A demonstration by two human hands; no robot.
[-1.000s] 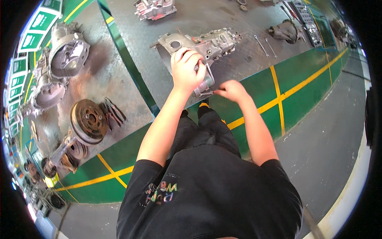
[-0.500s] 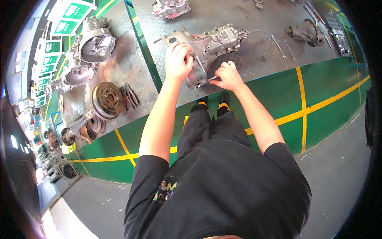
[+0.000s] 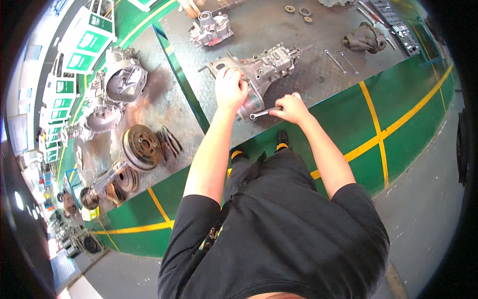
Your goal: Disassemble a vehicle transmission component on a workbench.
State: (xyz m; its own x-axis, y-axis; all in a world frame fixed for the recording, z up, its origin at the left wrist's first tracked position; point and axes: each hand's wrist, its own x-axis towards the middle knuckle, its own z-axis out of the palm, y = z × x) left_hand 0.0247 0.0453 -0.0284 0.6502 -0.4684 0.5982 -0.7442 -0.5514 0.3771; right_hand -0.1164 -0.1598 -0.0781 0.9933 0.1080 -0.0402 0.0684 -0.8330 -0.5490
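Observation:
A grey cast-metal gearbox housing (image 3: 264,67) lies on the steel checker-plate bench (image 3: 279,30) in front of me. My left hand (image 3: 230,89) rests flat on the near end of the housing, fingers closed over it. My right hand (image 3: 290,108) grips a small silver wrench (image 3: 260,114); the wrench head sits against the housing's near round end, just right of my left hand.
Two loose wrenches (image 3: 334,61) and a dark casting (image 3: 362,38) lie to the right. A second gearbox part (image 3: 211,29) stands behind. On the left bench sit bell housings (image 3: 124,82) and a rusty clutch disc (image 3: 142,146). Green floor with yellow lines (image 3: 378,134) runs below.
The view has shifted, so the bench sits higher and more to the right. My left hand stays on the housing while my right hand with the wrench has swung slightly outward.

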